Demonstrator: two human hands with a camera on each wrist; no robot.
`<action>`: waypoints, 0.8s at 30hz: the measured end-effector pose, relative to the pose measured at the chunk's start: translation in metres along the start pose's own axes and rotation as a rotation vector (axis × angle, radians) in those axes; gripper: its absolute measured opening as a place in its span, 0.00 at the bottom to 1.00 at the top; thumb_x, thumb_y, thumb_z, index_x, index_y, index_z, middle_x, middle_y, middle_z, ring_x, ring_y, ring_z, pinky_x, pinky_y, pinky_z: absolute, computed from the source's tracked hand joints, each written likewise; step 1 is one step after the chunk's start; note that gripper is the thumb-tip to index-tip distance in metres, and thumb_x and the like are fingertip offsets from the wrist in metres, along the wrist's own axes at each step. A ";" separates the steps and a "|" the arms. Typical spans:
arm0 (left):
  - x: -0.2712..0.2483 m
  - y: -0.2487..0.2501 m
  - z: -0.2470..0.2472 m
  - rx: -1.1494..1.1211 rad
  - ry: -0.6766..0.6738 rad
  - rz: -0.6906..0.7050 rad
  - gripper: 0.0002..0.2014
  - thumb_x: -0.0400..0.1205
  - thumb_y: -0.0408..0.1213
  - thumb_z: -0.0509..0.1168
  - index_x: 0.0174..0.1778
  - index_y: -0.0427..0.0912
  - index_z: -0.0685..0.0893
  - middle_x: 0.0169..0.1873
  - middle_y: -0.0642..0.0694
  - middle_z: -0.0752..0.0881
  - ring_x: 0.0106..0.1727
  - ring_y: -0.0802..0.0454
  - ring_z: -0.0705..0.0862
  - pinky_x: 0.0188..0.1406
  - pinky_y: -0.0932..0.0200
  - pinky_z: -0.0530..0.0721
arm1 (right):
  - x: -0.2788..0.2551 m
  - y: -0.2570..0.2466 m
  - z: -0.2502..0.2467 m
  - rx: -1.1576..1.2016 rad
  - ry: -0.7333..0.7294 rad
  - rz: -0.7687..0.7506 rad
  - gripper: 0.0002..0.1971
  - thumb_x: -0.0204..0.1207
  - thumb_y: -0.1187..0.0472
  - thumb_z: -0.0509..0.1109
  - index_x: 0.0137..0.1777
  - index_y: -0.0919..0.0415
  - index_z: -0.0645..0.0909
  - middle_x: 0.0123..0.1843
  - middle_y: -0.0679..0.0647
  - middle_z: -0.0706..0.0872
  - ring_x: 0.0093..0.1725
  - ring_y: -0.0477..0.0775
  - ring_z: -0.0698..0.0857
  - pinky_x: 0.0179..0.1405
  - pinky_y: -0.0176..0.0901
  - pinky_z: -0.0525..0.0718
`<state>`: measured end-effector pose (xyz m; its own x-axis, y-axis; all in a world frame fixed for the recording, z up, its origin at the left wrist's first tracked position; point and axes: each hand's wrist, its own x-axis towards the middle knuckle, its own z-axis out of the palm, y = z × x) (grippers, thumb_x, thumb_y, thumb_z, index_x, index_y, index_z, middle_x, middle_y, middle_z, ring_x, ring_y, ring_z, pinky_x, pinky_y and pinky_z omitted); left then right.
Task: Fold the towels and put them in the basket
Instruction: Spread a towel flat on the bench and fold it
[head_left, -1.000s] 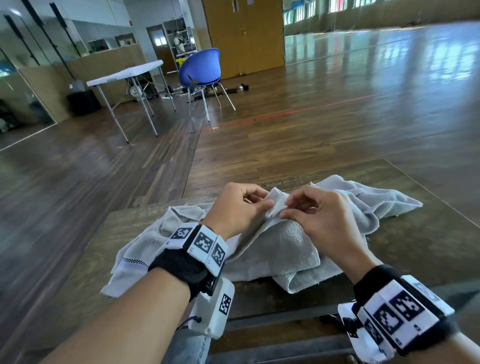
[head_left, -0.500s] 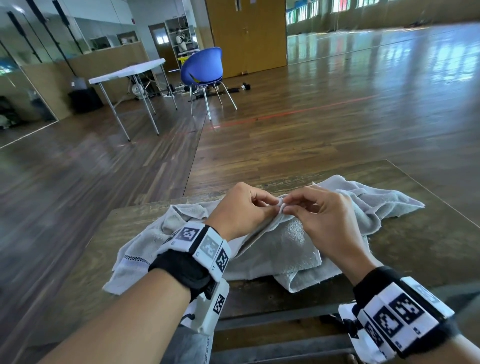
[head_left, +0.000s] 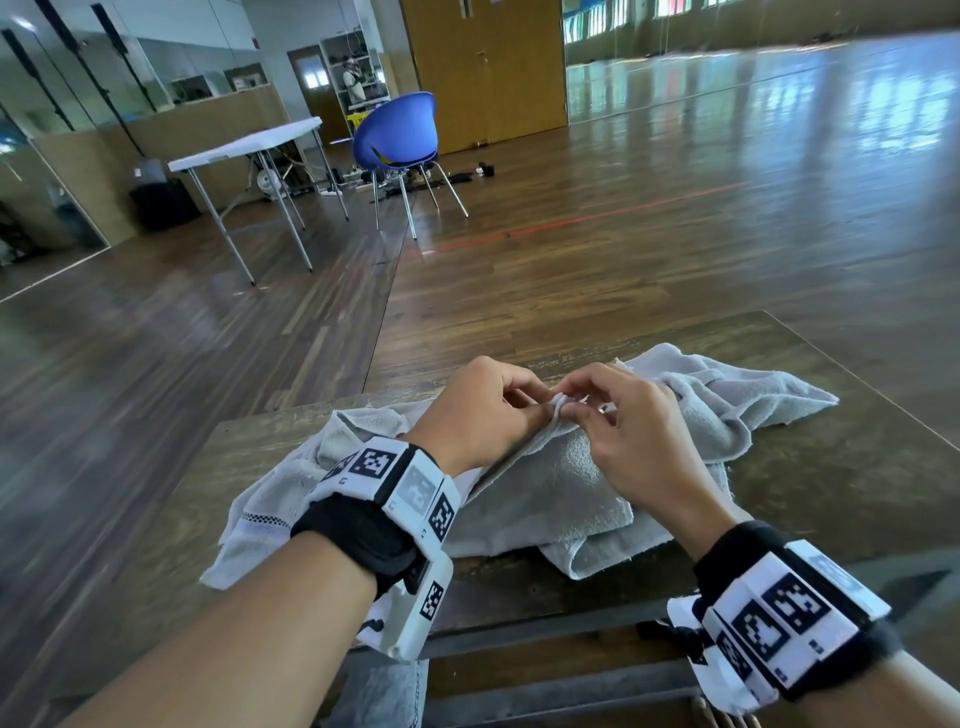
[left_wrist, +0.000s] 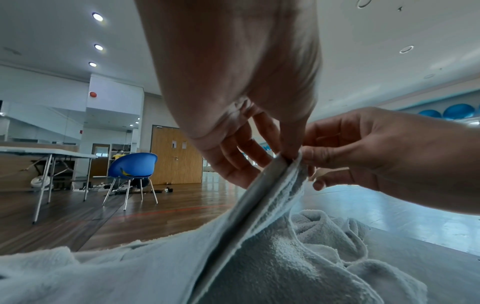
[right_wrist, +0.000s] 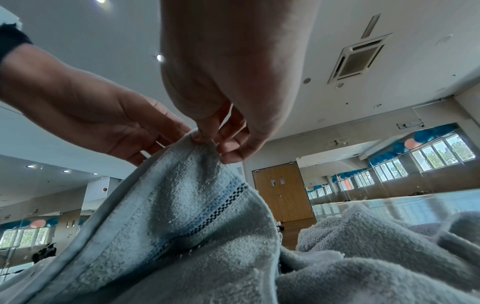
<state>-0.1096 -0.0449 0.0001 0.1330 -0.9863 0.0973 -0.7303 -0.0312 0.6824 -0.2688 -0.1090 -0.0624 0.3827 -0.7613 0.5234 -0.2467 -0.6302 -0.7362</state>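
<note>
A crumpled grey towel lies across the brown table. A raised corner of it sits between my two hands. My left hand pinches that corner from the left. My right hand pinches the same corner from the right, fingertip to fingertip. The left wrist view shows the towel edge running up to my left hand. In the right wrist view my right hand grips the towel, which has a blue checked stripe. No basket is in view.
Beyond the table's far edge lies open wooden floor. A blue chair and a white folding table stand far back on the left. The towel's right end spreads toward the table's right edge.
Both hands have drawn closer together on the raised towel corner, which is now bunched small between the fingertips. The flat flap seen between the hands a second ago is gone.
</note>
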 end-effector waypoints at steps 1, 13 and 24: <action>-0.001 0.000 0.001 -0.020 0.015 -0.003 0.06 0.79 0.44 0.75 0.46 0.46 0.92 0.35 0.50 0.92 0.32 0.61 0.85 0.36 0.63 0.84 | 0.000 0.000 -0.001 0.000 -0.001 0.001 0.06 0.78 0.68 0.75 0.49 0.56 0.88 0.41 0.42 0.87 0.34 0.37 0.81 0.35 0.25 0.69; -0.002 -0.003 0.016 0.053 0.151 0.040 0.12 0.74 0.52 0.79 0.37 0.46 0.92 0.18 0.64 0.81 0.22 0.68 0.77 0.23 0.74 0.69 | -0.002 -0.001 -0.003 0.010 -0.048 0.031 0.04 0.81 0.62 0.74 0.50 0.53 0.82 0.41 0.43 0.86 0.36 0.41 0.82 0.35 0.31 0.74; -0.003 -0.005 0.016 0.193 0.152 0.037 0.09 0.73 0.49 0.79 0.29 0.55 0.88 0.20 0.61 0.82 0.25 0.63 0.79 0.28 0.61 0.77 | 0.001 0.000 -0.012 -0.010 0.022 0.029 0.03 0.80 0.60 0.76 0.46 0.51 0.85 0.38 0.43 0.84 0.30 0.36 0.75 0.34 0.33 0.69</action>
<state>-0.1175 -0.0441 -0.0152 0.1924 -0.9522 0.2372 -0.8492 -0.0405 0.5265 -0.2790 -0.1113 -0.0573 0.3559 -0.7824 0.5111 -0.2667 -0.6092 -0.7468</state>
